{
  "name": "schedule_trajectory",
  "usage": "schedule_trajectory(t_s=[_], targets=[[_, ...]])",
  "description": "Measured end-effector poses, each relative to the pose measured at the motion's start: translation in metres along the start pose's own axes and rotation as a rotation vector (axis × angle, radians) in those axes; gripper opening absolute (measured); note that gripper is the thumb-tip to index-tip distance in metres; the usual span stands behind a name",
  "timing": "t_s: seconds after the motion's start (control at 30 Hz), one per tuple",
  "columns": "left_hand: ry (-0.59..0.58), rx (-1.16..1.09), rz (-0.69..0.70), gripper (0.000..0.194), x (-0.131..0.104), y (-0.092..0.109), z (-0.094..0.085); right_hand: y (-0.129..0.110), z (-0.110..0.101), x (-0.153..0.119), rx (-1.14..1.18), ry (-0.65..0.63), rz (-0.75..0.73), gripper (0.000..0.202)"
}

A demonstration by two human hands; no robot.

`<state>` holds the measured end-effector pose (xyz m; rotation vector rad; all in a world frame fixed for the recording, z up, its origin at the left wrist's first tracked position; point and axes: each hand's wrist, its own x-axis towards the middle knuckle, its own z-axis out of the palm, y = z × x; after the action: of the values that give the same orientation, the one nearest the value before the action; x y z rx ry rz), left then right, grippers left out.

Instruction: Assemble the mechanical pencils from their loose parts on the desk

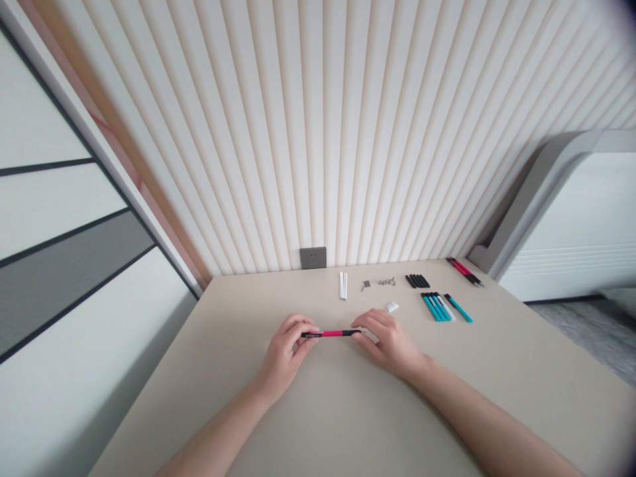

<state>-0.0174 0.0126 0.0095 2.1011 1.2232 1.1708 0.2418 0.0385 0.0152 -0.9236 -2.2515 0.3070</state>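
A pink and black pen (332,334) lies level between my two hands, above the near middle of the table. My left hand (289,344) pinches its black clip end between thumb and fingers. At the opposite end, my right hand (385,338) has its thumb and fingers closed round the black grip near the tip. Just beyond my right hand lies a small group of white pieces (392,307). Further back are several thin white tubes (343,286), side by side.
Small grey metal parts (386,281) and several black grips (417,281) sit at the table's back. Several teal barrels (436,307) lie to the right, with pink and black pens (465,272) at the back right corner. A ribbed wall with a socket (313,258) borders the table (298,424).
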Motion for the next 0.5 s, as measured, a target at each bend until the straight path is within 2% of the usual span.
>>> schedule_trajectory(t_s=[0.1, 0.17, 0.23, 0.37, 0.5], targets=[[0.034, -0.008, 0.022, 0.011, 0.0, 0.0, -0.001, 0.024, -0.01, 0.001, -0.127, 0.092, 0.087, 0.02], [0.033, -0.014, 0.03, 0.011, 0.0, 0.0, -0.001, 0.049, -0.016, 0.001, -0.261, 0.192, 0.227, 0.025], [0.019, -0.01, 0.038, 0.012, 0.001, 0.0, -0.001, 0.075, -0.02, -0.001, -0.408, 0.227, 0.378, 0.029], [0.017, 0.012, 0.06, 0.013, 0.001, -0.002, -0.001, 0.111, -0.022, -0.002, -0.56, 0.156, 0.59, 0.033], [0.033, 0.014, 0.07, 0.012, 0.001, -0.004, -0.001, 0.119, -0.019, 0.0, -0.606, 0.077, 0.635, 0.036]])
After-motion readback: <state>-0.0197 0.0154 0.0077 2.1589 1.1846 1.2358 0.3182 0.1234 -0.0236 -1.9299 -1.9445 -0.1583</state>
